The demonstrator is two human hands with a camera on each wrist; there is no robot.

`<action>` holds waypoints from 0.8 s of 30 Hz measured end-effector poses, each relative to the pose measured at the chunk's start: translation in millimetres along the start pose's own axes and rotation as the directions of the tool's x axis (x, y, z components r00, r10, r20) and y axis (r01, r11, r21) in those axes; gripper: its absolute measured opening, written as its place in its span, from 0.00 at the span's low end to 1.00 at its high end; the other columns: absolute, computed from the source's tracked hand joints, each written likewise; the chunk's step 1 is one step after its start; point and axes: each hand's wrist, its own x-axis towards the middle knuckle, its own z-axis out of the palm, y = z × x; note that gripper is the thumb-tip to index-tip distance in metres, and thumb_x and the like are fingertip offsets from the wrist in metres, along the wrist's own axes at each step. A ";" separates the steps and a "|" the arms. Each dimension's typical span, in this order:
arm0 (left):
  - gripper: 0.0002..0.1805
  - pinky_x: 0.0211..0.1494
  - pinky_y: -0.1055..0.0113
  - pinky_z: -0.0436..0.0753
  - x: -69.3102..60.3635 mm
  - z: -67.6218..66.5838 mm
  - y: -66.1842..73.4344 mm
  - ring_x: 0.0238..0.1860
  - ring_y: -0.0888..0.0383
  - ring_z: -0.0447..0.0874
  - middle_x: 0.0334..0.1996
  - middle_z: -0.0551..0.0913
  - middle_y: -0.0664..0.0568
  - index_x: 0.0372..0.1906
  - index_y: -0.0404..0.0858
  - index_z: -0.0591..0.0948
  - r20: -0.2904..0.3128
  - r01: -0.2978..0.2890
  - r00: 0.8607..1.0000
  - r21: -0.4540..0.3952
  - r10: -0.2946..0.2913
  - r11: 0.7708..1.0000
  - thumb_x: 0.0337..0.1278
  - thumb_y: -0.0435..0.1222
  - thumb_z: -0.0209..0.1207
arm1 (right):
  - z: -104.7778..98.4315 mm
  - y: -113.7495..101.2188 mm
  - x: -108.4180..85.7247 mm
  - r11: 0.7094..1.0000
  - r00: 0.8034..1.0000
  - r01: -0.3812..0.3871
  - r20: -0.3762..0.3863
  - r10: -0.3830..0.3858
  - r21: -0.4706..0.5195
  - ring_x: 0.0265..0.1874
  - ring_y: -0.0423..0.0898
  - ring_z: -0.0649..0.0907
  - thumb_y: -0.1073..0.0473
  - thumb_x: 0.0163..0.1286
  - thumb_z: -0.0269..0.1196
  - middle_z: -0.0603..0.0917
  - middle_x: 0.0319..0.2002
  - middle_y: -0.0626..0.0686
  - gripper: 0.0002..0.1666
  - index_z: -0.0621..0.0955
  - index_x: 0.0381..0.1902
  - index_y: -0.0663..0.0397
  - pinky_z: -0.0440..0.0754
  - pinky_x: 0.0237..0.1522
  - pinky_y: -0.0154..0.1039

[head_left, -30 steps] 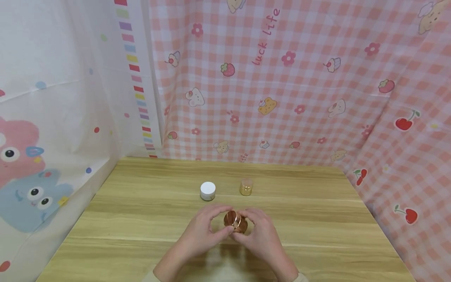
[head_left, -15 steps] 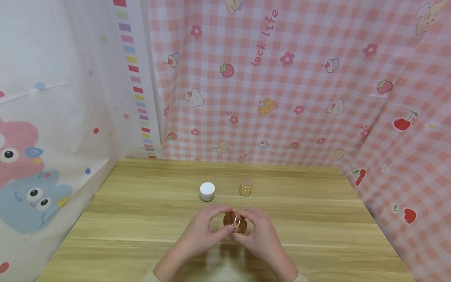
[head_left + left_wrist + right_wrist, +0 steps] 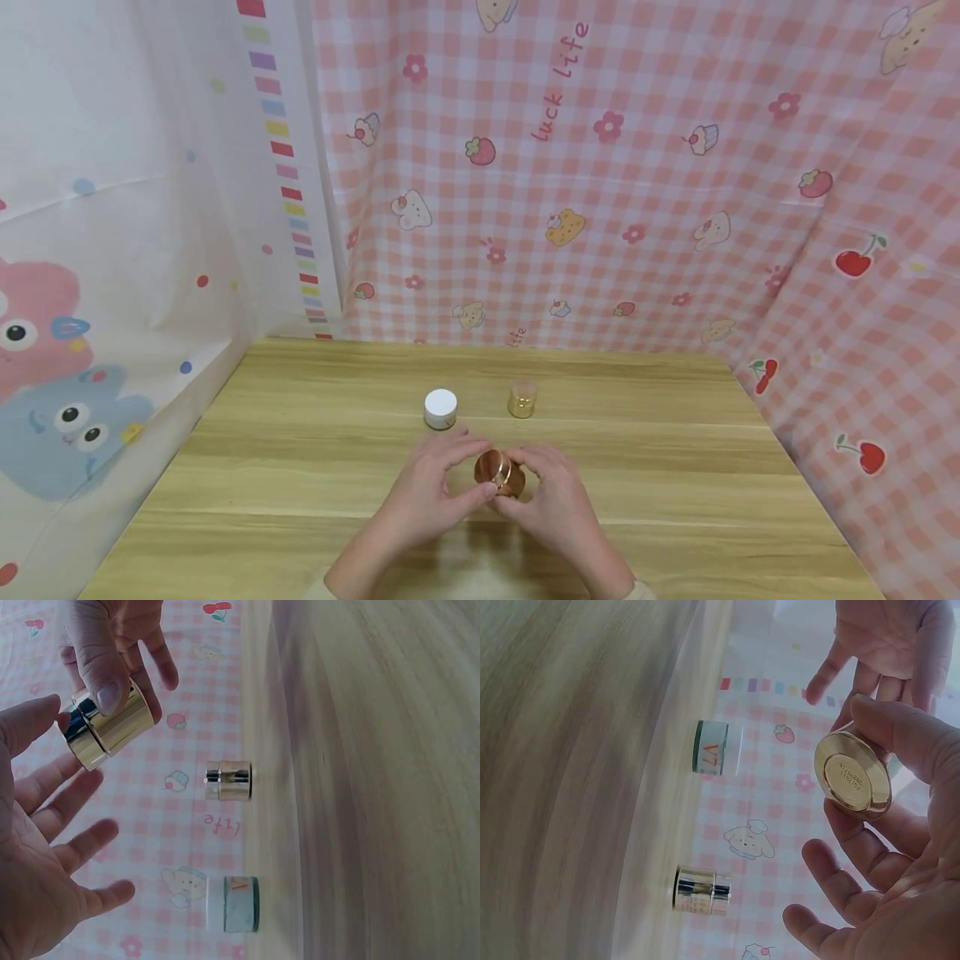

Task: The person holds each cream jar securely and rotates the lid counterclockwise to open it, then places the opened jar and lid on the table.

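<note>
Both hands hold a shiny copper-gold cosmetic jar (image 3: 499,473) up over the table, tilted on its side. My left hand (image 3: 429,485) pinches the lid end between thumb and index finger. My right hand (image 3: 553,492) grips the wider body end with thumb and fingers. In the right wrist view the jar's round base (image 3: 851,772) faces the camera, with small printed characters on it. The left wrist view shows a dark seam between lid and body (image 3: 124,724). Whether the lid turns freely cannot be told.
A small white-lidded glass jar (image 3: 441,409) stands behind the hands, marked "V7" in the right wrist view. A smaller gold jar (image 3: 522,400) stands to its right. All are over a wood-grain table (image 3: 300,467), with a pink checked cloth (image 3: 525,183) hanging behind.
Hands and jar keep nearly the same place and grip. A left finger behind the index finger has lifted slightly. The head view has shifted a little.
</note>
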 end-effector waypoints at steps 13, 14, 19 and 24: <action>0.25 0.76 0.32 0.72 -0.2 2.3 -1.5 0.72 0.42 0.79 0.62 0.89 0.51 0.60 0.48 0.88 -0.015 0.042 0.999 -0.007 -0.042 0.999 0.61 0.52 0.75 | 1.1 -0.4 -1.0 1.000 1.000 -0.017 0.007 0.017 0.020 0.52 0.43 0.88 0.55 0.50 0.86 0.93 0.47 0.45 0.25 0.91 0.47 0.45 0.88 0.60 0.49; 0.25 0.75 0.33 0.73 -0.5 2.1 -1.7 0.72 0.42 0.79 0.62 0.89 0.51 0.61 0.48 0.88 -0.014 0.038 0.999 -0.004 -0.038 0.999 0.61 0.52 0.75 | 1.1 -0.4 -1.1 1.000 1.000 -0.021 0.008 0.021 0.019 0.53 0.43 0.88 0.55 0.50 0.86 0.93 0.47 0.45 0.25 0.91 0.48 0.45 0.88 0.60 0.50; 0.26 0.74 0.34 0.75 -2.3 0.4 -3.3 0.73 0.43 0.78 0.65 0.87 0.57 0.65 0.49 0.86 -0.007 -0.008 1.000 -0.002 0.008 1.000 0.62 0.46 0.74 | 0.8 -0.6 -1.3 0.999 0.999 -0.033 0.003 0.033 0.012 0.54 0.45 0.88 0.54 0.48 0.87 0.93 0.47 0.45 0.28 0.91 0.49 0.44 0.87 0.62 0.51; 0.28 0.74 0.32 0.75 -2.9 0.1 -4.0 0.74 0.42 0.77 0.65 0.87 0.59 0.65 0.49 0.86 -0.006 -0.047 0.999 -0.023 0.047 0.999 0.56 0.38 0.74 | 1.0 -0.1 -0.3 1.000 1.000 -0.013 0.004 0.013 0.014 0.53 0.42 0.88 0.55 0.47 0.88 0.93 0.47 0.44 0.29 0.91 0.49 0.43 0.87 0.61 0.48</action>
